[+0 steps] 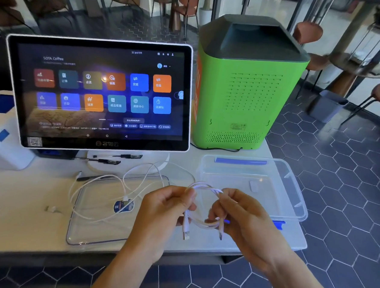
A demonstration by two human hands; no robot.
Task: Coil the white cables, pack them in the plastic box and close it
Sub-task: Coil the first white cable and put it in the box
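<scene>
Both hands hold a coiled white cable (204, 187) above the table's front edge. My left hand (167, 211) grips the coil's left side, and a USB plug hangs below it. My right hand (240, 213) pinches the right side, where the other plug end dangles. A second white cable (106, 183) lies loose on the table, looping over the clear lid (90, 226), which lies flat to the left. The open clear plastic box (292, 194) with blue clasps stands on the right, behind my right hand.
A touchscreen terminal (98, 93) stands at the back left, with two pens (108, 159) at its base. A green machine (248, 85) stands behind the box. A white device (3, 132) sits at far left. The table edge runs just under my hands.
</scene>
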